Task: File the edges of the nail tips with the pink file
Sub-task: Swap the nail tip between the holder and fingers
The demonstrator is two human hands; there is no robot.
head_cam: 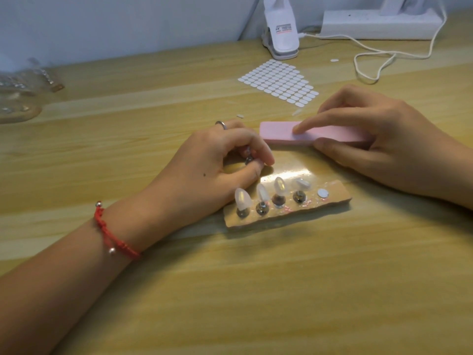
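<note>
A person's right hand [384, 139] gripped the pink file [307, 133] level and close to the wooden counter [256, 290], index finger laid along its top face and thumb pressed to its near edge, at about 12 o'clock from a tan holder block [332, 201]. The left hand [217, 160], at 10 o'clock from the block and just beside the file's left end, curled its fingers and thumb around a small metal peg [247, 158]; whether a tip sat on it could not be seen. Four pale nail tips [243, 198] stood on pegs along the block, with a white round sticker [322, 192] near its right end. A red cord bracelet [112, 234] circled the left wrist and a ring [221, 124] one finger. A sheet of white adhesive tabs [279, 82] lay at 12 o'clock beyond the file, a white cable [371, 53] at 1 o'clock
</note>
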